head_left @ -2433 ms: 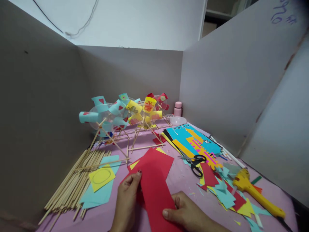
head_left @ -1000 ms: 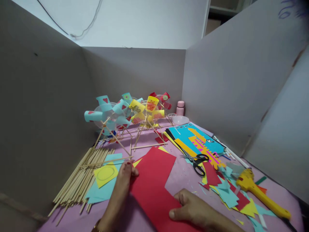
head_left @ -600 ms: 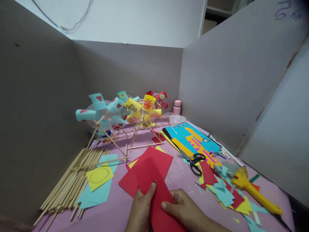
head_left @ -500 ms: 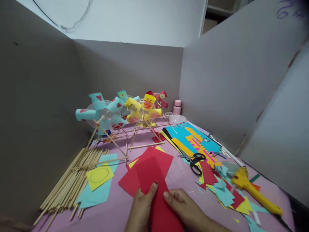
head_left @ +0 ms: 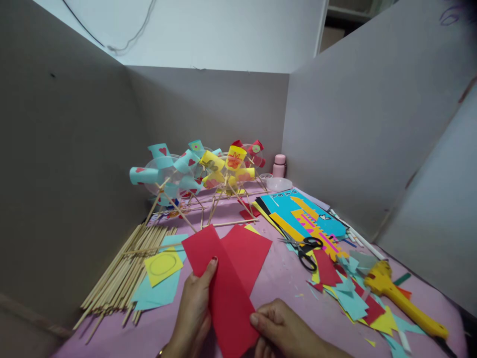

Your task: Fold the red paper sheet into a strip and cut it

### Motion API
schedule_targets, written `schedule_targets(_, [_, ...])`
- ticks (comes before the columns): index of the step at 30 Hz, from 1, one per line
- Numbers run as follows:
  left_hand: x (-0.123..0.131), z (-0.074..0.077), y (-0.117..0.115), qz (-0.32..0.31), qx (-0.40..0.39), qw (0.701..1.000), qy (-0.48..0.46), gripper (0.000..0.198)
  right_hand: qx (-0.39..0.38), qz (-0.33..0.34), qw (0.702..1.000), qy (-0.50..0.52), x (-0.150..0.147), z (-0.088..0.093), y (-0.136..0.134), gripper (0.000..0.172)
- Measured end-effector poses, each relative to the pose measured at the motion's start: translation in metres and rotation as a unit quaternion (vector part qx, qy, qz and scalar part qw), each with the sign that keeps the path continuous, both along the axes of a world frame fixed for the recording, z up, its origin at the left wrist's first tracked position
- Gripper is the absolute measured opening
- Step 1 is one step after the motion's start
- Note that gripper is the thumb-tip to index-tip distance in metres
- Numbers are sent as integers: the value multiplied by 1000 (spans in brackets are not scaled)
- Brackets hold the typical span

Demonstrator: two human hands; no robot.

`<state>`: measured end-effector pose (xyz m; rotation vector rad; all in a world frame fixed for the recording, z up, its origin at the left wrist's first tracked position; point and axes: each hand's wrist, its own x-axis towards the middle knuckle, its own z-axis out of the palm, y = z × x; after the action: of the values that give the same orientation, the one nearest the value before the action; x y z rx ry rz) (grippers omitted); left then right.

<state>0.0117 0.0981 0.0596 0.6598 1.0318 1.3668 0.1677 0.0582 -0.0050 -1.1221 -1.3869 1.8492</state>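
- Left hand (head_left: 196, 298) and right hand (head_left: 281, 325) both grip the red strip (head_left: 229, 303), the left thumb atop its left edge, the right pinching its lower right edge.
- Held between them above the table, the strip looks light and fairly stiff, likely easy to crease; edges seem the best hold, with little pressure.
- Just beyond the hands lies a red sheet (head_left: 249, 251), partly behind the strip.
- Pink table (head_left: 276, 273) beneath looks flat.
- Left of the left hand: yellow square (head_left: 163, 267), blue paper (head_left: 158, 293), then sticks (head_left: 115, 283).
- Right of the right hand: scraps (head_left: 352, 301), glue gun (head_left: 406, 303); farther forward, scissors (head_left: 302, 246).
- Well ahead stand paper-bladed wheels (head_left: 161, 161); grey walls (head_left: 208, 104) enclose the table's back and sides.
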Motion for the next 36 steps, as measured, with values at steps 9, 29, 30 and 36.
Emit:
schedule_targets(9, [2,1,1,1,16,1000,-9,17,27,-16,997,-68,6,16,2,59])
schedule_targets(29, [-2,-2,7,39,-11,999,-24,16,140,144,973,-111,44,30,7,36])
schedule_targets(30, [-3,-2,8,40,-10,999,-23,15,128,118,981,-83,44,27,8,39])
schedule_targets(36, [14,0,-10,-70,-34,997,-4,22,87,-68,991,71,31,22,19,56])
